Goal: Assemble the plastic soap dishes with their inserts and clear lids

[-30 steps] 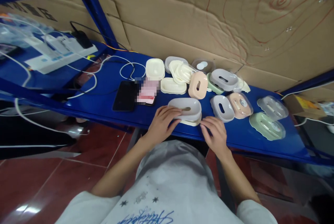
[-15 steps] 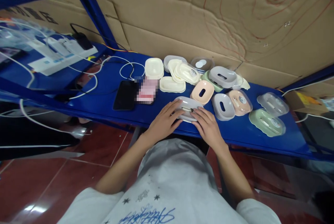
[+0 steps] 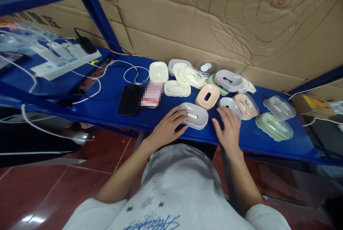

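A grey oval plastic box (image 3: 199,112) lies near the front edge of the table, a short white bar in the slot on its top. My left hand (image 3: 169,124) holds its left end, fingertips over the rim and thumb at the near side. My right hand (image 3: 228,127) is off this box, fingers spread and holding nothing. Its fingertips hover over or touch a second grey slotted box (image 3: 230,102), partly hidden by them. Behind, between the two, sits a peach slotted box (image 3: 208,96).
Cream boxes and lids (image 3: 177,88) lie at the back, beside another grey slotted box (image 3: 228,80). Right stand a peach box (image 3: 247,106) under a clear lid and a green one (image 3: 276,126). Two phones (image 3: 129,99) lie left, near white cables and a power strip (image 3: 66,60).
My right hand has let go of the front grey box and moved right to the second grey box, its fingers spreading. My left hand stays on the front box.
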A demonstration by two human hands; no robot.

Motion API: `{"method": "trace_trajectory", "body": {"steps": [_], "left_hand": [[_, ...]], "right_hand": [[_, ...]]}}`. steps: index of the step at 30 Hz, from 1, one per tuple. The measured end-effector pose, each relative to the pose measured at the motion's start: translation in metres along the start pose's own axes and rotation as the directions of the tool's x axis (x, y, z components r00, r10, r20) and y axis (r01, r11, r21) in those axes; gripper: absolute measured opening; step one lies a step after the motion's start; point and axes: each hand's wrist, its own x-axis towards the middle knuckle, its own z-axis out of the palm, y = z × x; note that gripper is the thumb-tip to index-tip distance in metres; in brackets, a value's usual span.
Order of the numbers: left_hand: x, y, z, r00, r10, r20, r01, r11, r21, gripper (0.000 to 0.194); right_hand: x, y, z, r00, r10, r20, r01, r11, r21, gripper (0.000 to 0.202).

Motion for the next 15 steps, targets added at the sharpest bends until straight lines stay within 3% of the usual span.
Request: {"method": "trace_trajectory", "body": {"steps": [3,7,12,15], "left_hand": [[0.000,0.002,-0.002,1.000,0.007,-0.012,-0.008,0.999,-0.046,0.027],[0.000,0.001,-0.001,0.999,-0.008,-0.032,0.007,0.999,-0.053,0.020],[-0.002,-0.001,0.003,0.997,-0.004,-0.075,0.004,1.000,-0.007,0.018],[-0.003,0.000,0.003,0.996,0.011,-0.085,-0.011,1.000,0.003,0.018]], "right_hand": [[-0.006,0.027,-0.002,0.980,0.191,-0.055,-0.197,0.971,-0.138,0.056],[0.006,0.041,-0.013,0.991,0.129,0.025,-0.126,0.987,-0.098,0.049],[0.079,0.029,-0.025,0.983,-0.095,0.155,0.094,0.995,0.016,0.046],[0.139,0.020,-0.007,0.953,-0.203,0.224,0.188,0.978,0.089,0.051]]}}
